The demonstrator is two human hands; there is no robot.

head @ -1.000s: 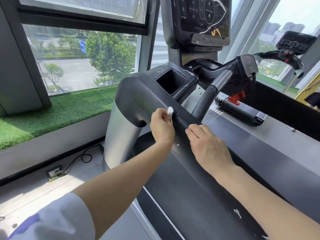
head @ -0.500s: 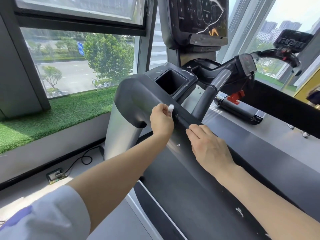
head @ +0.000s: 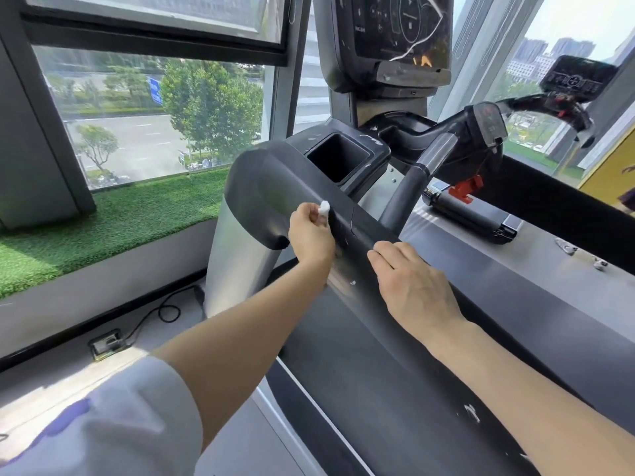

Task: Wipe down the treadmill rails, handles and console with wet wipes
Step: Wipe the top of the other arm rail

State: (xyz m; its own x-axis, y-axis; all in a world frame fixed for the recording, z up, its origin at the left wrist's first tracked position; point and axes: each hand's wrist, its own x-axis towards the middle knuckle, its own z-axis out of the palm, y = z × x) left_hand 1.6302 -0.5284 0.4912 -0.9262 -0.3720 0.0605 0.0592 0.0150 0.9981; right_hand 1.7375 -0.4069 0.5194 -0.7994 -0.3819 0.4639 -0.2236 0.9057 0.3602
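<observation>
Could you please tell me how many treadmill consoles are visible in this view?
2: the near console directly ahead above the cup holder, and a far console at the upper right by the window. Others may lie out of frame.

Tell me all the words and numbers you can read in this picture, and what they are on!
None can be read for sure.
Treadmill console: small white symbols and a short word, too blurred to read.
Small handle display: red digits, too small to read.
Second machine's console: markings too small to read.
Blue road sign outside the window: too blurred to read.
</observation>
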